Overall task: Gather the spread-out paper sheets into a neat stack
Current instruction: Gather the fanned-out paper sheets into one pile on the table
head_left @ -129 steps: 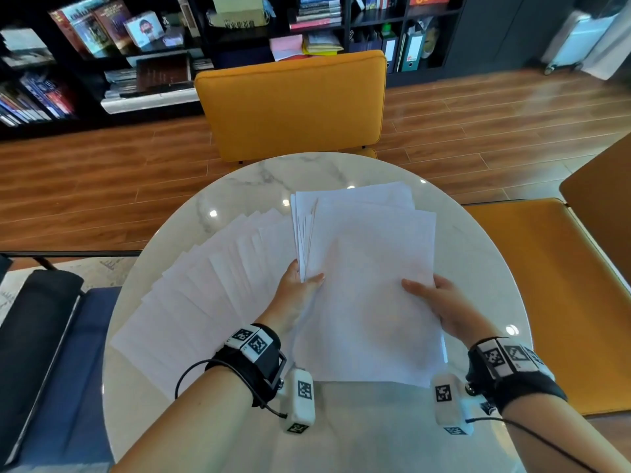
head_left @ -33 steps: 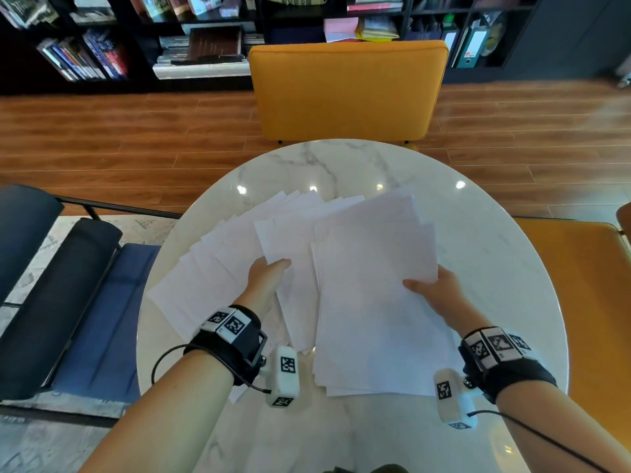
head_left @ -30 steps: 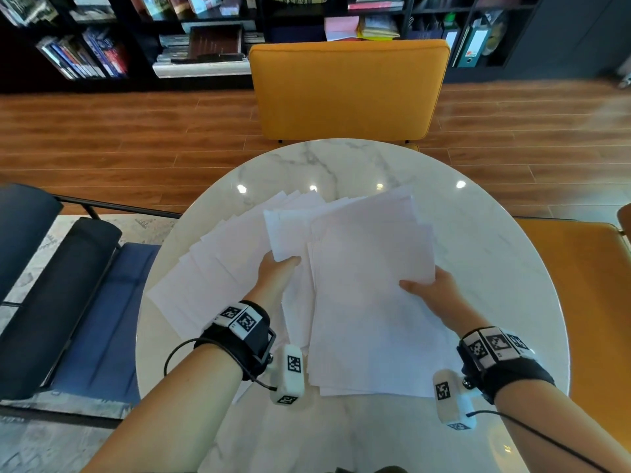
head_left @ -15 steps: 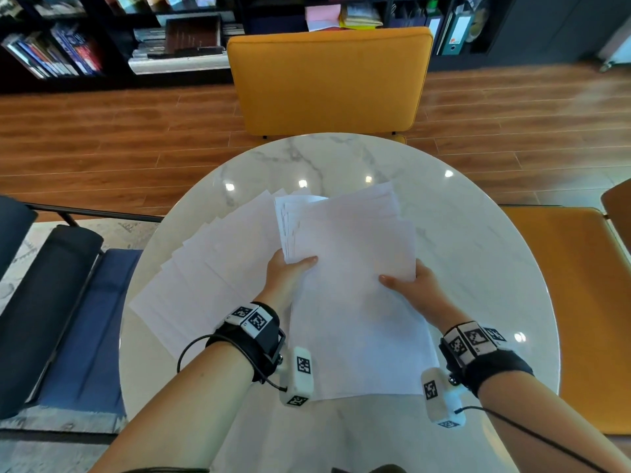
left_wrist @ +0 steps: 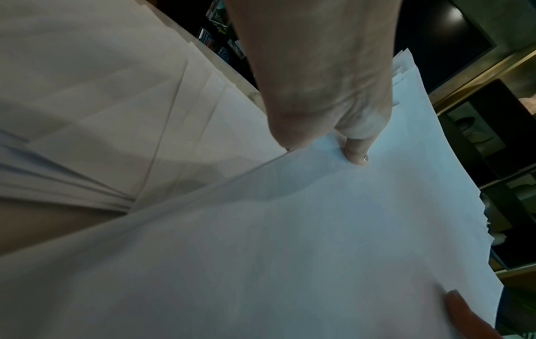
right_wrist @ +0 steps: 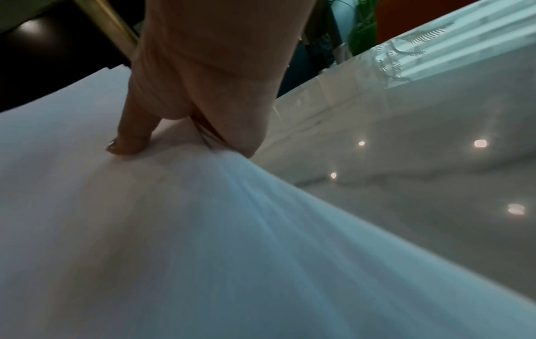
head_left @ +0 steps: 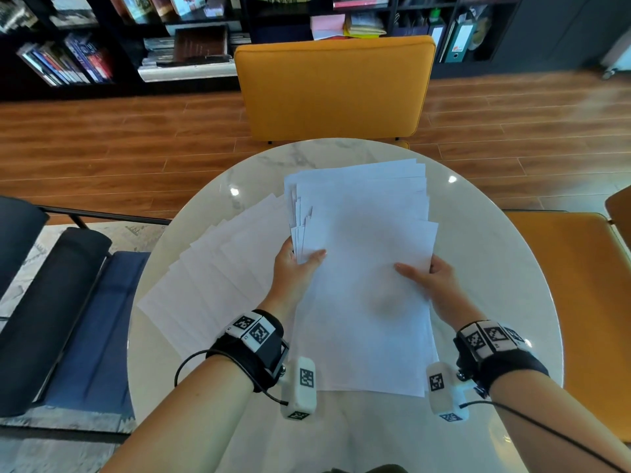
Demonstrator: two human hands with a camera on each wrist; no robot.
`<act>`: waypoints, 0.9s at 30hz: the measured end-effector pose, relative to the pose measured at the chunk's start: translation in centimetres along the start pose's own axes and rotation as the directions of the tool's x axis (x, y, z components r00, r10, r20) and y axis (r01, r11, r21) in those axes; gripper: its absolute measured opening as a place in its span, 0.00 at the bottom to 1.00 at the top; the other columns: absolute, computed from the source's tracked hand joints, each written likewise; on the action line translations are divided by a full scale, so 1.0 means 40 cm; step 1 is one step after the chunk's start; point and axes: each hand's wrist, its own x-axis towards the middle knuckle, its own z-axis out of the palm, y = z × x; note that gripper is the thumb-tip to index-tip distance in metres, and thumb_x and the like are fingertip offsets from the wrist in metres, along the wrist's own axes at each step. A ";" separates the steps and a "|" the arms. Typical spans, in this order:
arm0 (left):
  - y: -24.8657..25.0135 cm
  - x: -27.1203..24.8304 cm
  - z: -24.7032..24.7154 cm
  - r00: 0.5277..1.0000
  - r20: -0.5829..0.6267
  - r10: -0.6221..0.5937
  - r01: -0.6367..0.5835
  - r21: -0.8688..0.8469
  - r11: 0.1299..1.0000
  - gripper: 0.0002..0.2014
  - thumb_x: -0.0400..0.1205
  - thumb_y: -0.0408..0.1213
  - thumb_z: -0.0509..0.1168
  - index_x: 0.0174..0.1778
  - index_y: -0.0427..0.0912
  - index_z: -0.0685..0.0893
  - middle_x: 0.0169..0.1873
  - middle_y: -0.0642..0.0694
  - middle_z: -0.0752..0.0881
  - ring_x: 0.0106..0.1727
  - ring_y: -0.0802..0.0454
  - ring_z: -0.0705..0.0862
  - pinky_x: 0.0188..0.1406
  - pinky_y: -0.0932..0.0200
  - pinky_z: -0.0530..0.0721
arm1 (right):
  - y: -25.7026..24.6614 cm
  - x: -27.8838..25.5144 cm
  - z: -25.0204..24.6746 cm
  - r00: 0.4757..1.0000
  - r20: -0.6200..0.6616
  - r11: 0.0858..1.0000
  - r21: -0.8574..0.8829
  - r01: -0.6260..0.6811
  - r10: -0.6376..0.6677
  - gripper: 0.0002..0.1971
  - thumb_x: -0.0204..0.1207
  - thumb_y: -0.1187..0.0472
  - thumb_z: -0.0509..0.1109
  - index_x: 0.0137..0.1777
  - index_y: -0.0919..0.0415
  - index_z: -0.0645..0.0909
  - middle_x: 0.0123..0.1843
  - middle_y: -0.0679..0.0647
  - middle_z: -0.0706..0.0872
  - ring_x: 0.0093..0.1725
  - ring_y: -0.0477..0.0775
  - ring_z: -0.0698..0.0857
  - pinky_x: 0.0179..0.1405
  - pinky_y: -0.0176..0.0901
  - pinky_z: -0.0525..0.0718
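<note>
A loose bundle of white paper sheets (head_left: pixel 362 254) is lifted over the round marble table (head_left: pixel 485 274), its far corners uneven. My left hand (head_left: pixel 297 264) pinches the bundle's left edge, thumb on top (left_wrist: pixel 355 151), other fingers hidden beneath. At the bundle's right edge my right hand (head_left: pixel 426 278) pinches it the same way, thumb on the top sheet (right_wrist: pixel 127 142). Several more sheets (head_left: pixel 218 268) lie fanned flat on the table to the left, partly under my left hand.
A yellow chair (head_left: pixel 334 90) stands across the table and another yellow seat (head_left: pixel 566 302) at the right. A dark blue and black chair (head_left: pixel 68 302) is at the left. Bookshelves (head_left: pixel 102 46) line the far wall beyond the wooden floor.
My left hand has pulled more fanned sheets rightward into the bundle. The bundle is now thicker and raised between both hands, and fewer sheets lie spread at the left.
</note>
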 end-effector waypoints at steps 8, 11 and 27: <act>0.000 -0.015 0.004 0.999 -0.036 -0.008 0.009 0.014 1.000 0.14 0.77 0.32 0.71 0.57 0.43 0.82 0.51 0.47 0.89 0.52 0.52 0.88 0.53 0.65 0.83 | -0.006 -0.009 0.022 0.990 0.006 0.987 -0.074 -0.141 0.142 0.23 0.64 0.64 0.80 0.59 0.70 0.83 0.54 0.65 0.90 0.49 0.63 0.90 0.44 0.47 0.89; -0.013 -0.021 -0.012 0.998 -0.039 -0.049 0.053 0.094 0.994 0.14 0.78 0.32 0.69 0.59 0.38 0.80 0.49 0.46 0.87 0.50 0.48 0.86 0.47 0.64 0.83 | -0.009 -0.010 0.037 0.987 -0.067 0.969 -0.192 -0.154 0.143 0.22 0.66 0.65 0.79 0.59 0.71 0.82 0.53 0.65 0.89 0.48 0.62 0.88 0.48 0.50 0.86; -0.098 -0.066 -0.172 0.776 -0.352 -0.523 0.504 -0.152 0.850 0.38 0.77 0.39 0.68 0.82 0.39 0.59 0.80 0.40 0.65 0.75 0.40 0.71 0.68 0.50 0.73 | -0.003 0.010 0.058 0.981 -0.193 0.843 -0.521 -0.132 0.034 0.19 0.70 0.65 0.76 0.60 0.72 0.82 0.57 0.68 0.87 0.48 0.59 0.82 0.55 0.54 0.82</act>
